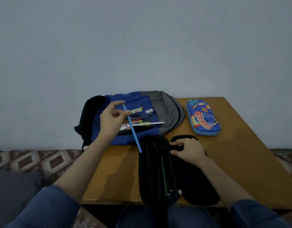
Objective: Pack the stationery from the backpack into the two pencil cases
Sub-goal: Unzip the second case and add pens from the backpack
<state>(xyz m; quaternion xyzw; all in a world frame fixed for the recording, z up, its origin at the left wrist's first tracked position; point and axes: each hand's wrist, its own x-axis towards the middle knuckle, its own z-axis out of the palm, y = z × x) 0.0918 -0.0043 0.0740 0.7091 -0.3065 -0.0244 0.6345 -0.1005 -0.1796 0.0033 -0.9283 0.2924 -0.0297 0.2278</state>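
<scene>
A blue and grey backpack (165,106) lies flat at the back of the table. Several stationery items rest on it: a ruler (156,123), an eraser (149,110), markers and sticky notes. My left hand (111,120) pinches a light blue pencil (133,133) above the backpack; the pencil slants down to the rim of the open black pencil case (156,170). A green pencil (164,175) lies inside that case. My right hand (188,149) grips the case's open lid at its far end. A closed blue cartoon pencil case (202,117) sits at the right.
The wooden table (240,158) ends close to my lap at the front and drops off at the left beside the backpack. A patterned floor (35,162) shows on the left. A plain wall (142,46) stands right behind the backpack.
</scene>
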